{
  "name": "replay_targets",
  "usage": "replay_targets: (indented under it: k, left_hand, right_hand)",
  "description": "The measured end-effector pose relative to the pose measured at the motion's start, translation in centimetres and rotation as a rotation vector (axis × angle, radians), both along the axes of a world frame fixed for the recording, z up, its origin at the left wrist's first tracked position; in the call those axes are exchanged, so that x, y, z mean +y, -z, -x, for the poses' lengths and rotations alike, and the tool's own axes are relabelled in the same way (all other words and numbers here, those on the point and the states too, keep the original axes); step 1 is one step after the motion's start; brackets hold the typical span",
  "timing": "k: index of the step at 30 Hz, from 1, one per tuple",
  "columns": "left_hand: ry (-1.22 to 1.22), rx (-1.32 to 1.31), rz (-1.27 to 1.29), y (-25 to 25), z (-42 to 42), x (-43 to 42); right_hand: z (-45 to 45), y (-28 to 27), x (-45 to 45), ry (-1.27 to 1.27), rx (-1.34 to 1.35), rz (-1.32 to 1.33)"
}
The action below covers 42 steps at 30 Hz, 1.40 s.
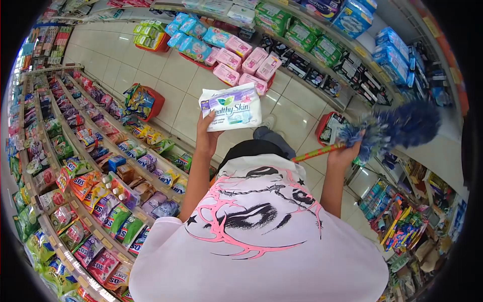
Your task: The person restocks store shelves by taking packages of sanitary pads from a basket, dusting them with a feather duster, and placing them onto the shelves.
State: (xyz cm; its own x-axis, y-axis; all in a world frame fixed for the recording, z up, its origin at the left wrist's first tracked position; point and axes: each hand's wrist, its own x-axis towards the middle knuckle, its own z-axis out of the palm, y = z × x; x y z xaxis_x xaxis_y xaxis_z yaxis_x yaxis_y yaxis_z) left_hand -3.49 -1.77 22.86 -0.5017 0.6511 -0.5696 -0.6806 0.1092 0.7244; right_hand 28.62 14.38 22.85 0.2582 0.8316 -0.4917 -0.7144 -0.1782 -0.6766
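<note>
My left hand is closed on the lower left corner of a white and purple pack of sanitary pads labelled "Healthy Skin". The pack is held up in front of my body with its printed face toward me. On the other side, my right hand grips a feather duster where the orange and green handle meets the blue, fluffy head. The duster's head points right, close to the right-hand shelving, while its handle runs left toward my shirt. Some fingers of the right hand are hidden by the fluff.
Shelves of colourful pouches fill the left side. Ahead and to the right runs a shelf with green packs and blue packs. Red baskets of goods stand on the tiled floor, with pink packs piled ahead.
</note>
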Motion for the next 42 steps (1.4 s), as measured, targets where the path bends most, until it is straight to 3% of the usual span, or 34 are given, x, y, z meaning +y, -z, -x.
replay_targets:
  k: [2,4,6,7,8,10,12,14,16,18,19,21,26,28,29,30,32,33,34,36,37,38,40,42]
  left_hand:
    - [0.016,0.029,0.020,0.3,1.1,0.4]
    - [0.013,0.060,0.023,0.3,1.9,1.3]
    - [0.025,0.085,0.019,0.3,2.5,2.3]
    - [0.033,0.080,0.002,0.5,2.6,3.1]
    - [0.035,0.074,-0.020,0.6,2.7,3.9]
    - [0.040,0.063,-0.049,0.1,2.9,5.1]
    - [0.081,0.105,-0.090,0.1,3.1,6.0]
    - [0.083,0.115,-0.107,0.5,3.4,6.8]
    - [0.085,0.082,-0.138,1.0,3.6,7.5]
    - [0.096,0.063,-0.138,1.0,4.1,8.1]
    - [0.112,0.035,-0.172,0.9,4.5,8.3]
    - [0.133,0.001,-0.208,1.1,5.2,8.9]
    - [0.246,-0.034,-0.229,0.7,8.3,10.3]
    - [0.300,-0.018,-0.203,1.0,10.2,10.8]
    - [0.329,-0.046,-0.182,1.2,11.4,10.9]
    - [0.335,-0.048,-0.183,1.5,12.6,11.0]
    - [0.364,-0.057,-0.130,2.8,14.8,11.1]
    - [0.375,-0.078,-0.114,3.9,16.1,11.1]
    - [0.366,-0.082,-0.130,4.1,17.4,11.5]
    - [0.423,-0.096,-0.044,4.9,19.6,11.4]
    - [0.439,-0.131,-0.065,6.3,20.9,11.5]
    - [0.427,-0.153,-0.050,7.2,21.7,11.5]
    - [0.398,-0.149,-0.100,8.4,23.5,12.3]
    - [0.407,-0.168,-0.106,9.3,24.9,13.9]
  right_hand:
    - [-3.8,5.2,-0.5,-0.067,0.012,0.027]
    - [-4.6,6.2,0.0,-0.028,-0.045,0.144]
    - [-5.8,7.1,0.2,-0.270,-0.226,0.399]
    - [-8.5,10.3,0.2,-0.272,-0.060,0.396]
    - [-8.9,11.4,-0.1,-0.272,-0.066,0.379]
    - [-8.6,11.2,-0.4,-0.156,0.117,0.412]
    - [-7.8,12.1,-1.0,-0.182,0.133,0.323]
    - [-6.9,13.4,-0.9,-0.369,0.552,0.271]
    - [-3.9,11.3,-0.5,-0.371,0.644,0.242]
    - [-1.7,10.1,0.3,-0.345,1.218,0.209]
    - [0.1,7.9,0.2,-0.335,1.215,0.211]
    - [4.4,1.8,0.3,-0.334,0.644,-0.254]
    - [7.5,-3.4,0.1,-0.339,0.457,-0.529]
    - [6.7,-2.8,0.6,-0.583,-0.100,-0.365]
    - [7.4,-3.6,0.8,-0.575,-0.514,-0.104]
    - [8.1,-4.3,1.0,-0.569,-0.515,-0.103]
    - [8.7,-5.5,1.2,-1.159,-1.652,-0.201]
    - [10.3,-6.8,1.1,-1.199,-2.129,-0.140]
    - [12.1,-7.9,1.6,-1.192,-2.147,-0.153]
    - [16.1,-9.5,2.5,-0.723,-1.954,-0.428]
    - [18.8,-10.2,3.6,-0.623,-1.670,-0.559]
    - [21.2,-10.1,4.4,-0.654,-1.677,-0.549]
    - [25.6,-8.9,5.9,-0.427,-0.888,-0.266]
    - [29.5,-5.1,8.4,-0.696,-0.968,-0.165]
